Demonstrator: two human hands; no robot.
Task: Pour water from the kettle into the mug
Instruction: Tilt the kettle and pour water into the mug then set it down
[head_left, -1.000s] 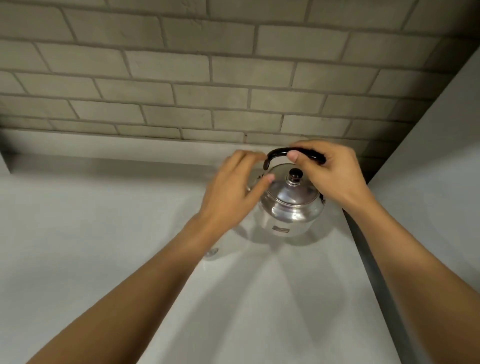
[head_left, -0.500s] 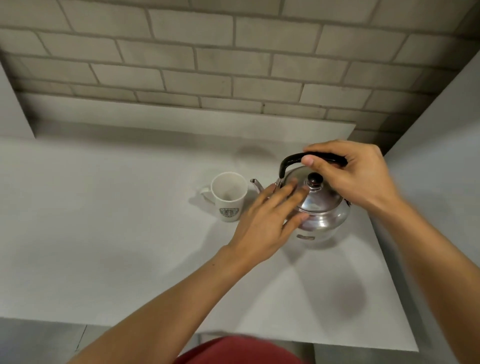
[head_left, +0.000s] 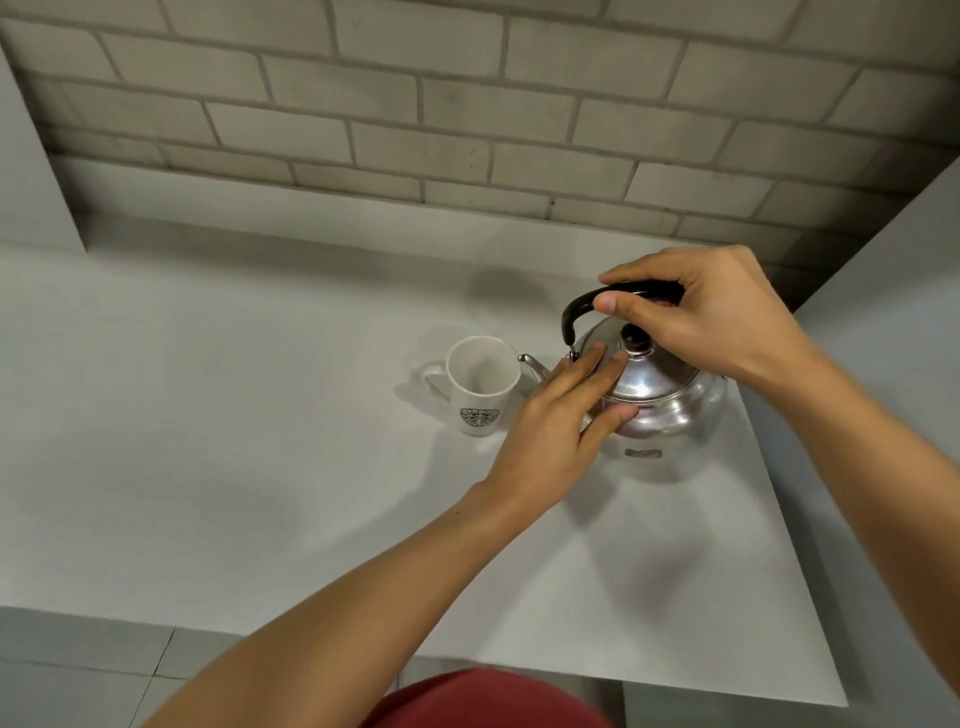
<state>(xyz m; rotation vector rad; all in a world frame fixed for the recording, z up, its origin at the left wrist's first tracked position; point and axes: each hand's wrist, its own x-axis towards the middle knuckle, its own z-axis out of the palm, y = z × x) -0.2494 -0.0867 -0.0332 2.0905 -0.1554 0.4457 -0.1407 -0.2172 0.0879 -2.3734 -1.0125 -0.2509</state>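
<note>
Steel kettle (head_left: 670, 410) unmoved; right hand (head_left: 696, 317) still gripping handle (head_left: 582, 306), left hand (head_left: 561, 426) still flat against lid.

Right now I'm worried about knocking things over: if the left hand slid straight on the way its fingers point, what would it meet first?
The left hand points up and right; its fingertips already seem to rest on the kettle lid, so it would press that first. The mug sits off to the left.
</note>
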